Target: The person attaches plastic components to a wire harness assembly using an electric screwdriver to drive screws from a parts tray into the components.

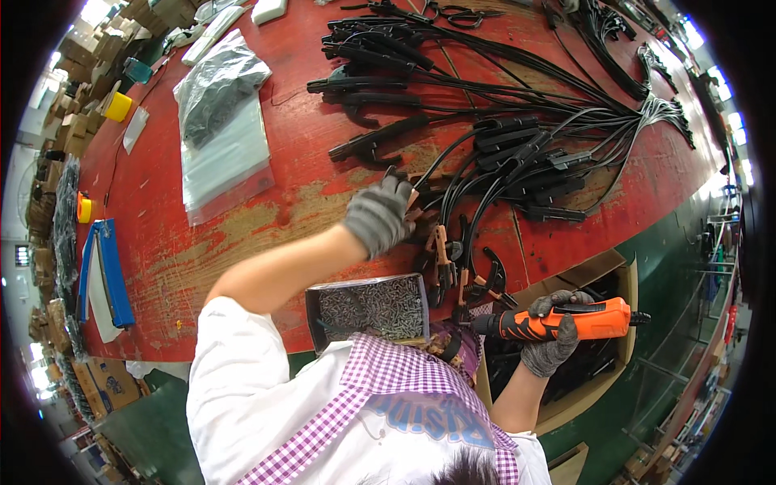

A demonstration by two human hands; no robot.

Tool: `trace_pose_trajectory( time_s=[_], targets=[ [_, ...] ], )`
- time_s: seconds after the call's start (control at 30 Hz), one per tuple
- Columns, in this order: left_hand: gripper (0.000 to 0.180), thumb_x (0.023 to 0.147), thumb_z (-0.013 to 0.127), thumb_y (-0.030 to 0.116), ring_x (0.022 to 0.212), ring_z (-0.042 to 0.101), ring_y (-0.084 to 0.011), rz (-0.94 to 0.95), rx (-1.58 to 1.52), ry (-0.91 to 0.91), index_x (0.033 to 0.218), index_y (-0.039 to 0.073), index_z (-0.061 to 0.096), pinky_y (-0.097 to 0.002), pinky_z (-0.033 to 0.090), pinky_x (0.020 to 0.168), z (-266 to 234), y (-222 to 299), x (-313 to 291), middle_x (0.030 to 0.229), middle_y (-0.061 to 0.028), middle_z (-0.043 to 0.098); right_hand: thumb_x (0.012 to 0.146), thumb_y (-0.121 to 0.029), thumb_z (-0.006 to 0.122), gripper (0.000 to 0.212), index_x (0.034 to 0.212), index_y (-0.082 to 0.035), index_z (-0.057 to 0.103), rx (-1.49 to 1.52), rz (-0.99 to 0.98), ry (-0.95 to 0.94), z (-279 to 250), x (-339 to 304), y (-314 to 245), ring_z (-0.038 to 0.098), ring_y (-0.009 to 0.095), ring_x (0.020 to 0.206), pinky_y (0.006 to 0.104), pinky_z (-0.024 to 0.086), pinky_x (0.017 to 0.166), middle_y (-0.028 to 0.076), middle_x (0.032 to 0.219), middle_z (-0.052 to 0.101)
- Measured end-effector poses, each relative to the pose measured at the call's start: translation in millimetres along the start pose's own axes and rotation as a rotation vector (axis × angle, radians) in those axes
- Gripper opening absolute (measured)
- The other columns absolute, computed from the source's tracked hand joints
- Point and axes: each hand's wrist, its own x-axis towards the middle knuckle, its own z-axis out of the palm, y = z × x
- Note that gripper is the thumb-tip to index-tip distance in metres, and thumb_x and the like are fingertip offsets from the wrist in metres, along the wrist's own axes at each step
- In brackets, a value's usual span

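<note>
Where the red tabletop (162, 299) runs out on my left: a blue trough-like piece (120, 279) lies near the edge, an orange tape roll (84, 208) just beyond it and a yellow tape roll (118, 107) farther up.
Brown carton (113, 384): below that end, bearing blue print too small for me to read.
Clear plastic bag (222, 153): flat on the wood, dark contents showing through its upper half.
Open screw box (314, 323): against my front at the table's near edge, filled with small grey screws (372, 307).
Grey-gloved left hand (378, 214): my fingers are bent close together beside a copper-toned end and a black cable; the glove hides the contact, so I cannot tell whether they grip.
My white shirt (436, 424): large blue lettering across it, upside down from this view, partly covered by my purple gingham apron (404, 364).
Black electrode holders (380, 85): heaped ahead of and to the right of my left hand, their cables (598, 109) gathering toward the upper right; several copper-ended clamps (441, 246) lie nearer me.
Grey-gloved right hand (550, 352): my fingers wrap an orange power screwdriver (602, 320), its black nose pointing left, near those clamps.
Open cardboard box (629, 279): under that hand, black parts inside.
</note>
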Motion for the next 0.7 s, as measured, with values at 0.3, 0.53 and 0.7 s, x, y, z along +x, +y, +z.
trace_pose_trajectory(
  time_s=[0.3, 0.53, 0.7],
  targets=[
    [0.058, 0.074, 0.057, 0.022, 0.071, 0.058, -0.0307, 0.076, -0.394, 0.116, 0.125, 0.011, 0.033, -0.0369, 0.045, 0.062, 43, -35, -8, 0.08, -0.0147, 0.058, 0.071, -0.011, 0.061, 0.036, 0.103, -0.007, 0.044, 0.028, 0.098, -0.088, 22, 1, 15, 0.055, 0.02, 0.068, 0.0329, 0.046, 0.06, 0.009, 0.087, 0.056],
    [0.033, 0.077, 0.056, 0.027, 0.044, 0.052, -0.0154, 0.089, -1.762, -0.272, 0.102, 0.006, 0.051, -0.0254, 0.041, 0.039, -20, -59, -20, 0.063, -0.008, 0.058, 0.071, -0.009, 0.063, 0.043, 0.106, -0.006, 0.039, 0.021, 0.145, -0.138, 22, -3, 14, 0.057, 0.022, 0.067, 0.0347, 0.049, 0.062, 0.016, 0.095, 0.053],
    [0.037, 0.079, 0.057, 0.027, 0.041, 0.049, -0.0104, 0.379, -2.309, -0.787, 0.109, 0.01, 0.045, -0.0177, 0.037, 0.037, -20, -12, -50, 0.068, -0.0064, 0.059, 0.066, -0.011, 0.067, 0.047, 0.106, -0.004, 0.044, 0.035, 0.477, -0.209, 25, 8, 24, 0.059, 0.023, 0.069, 0.0314, 0.051, 0.058, 0.022, 0.113, 0.045]
  ],
)
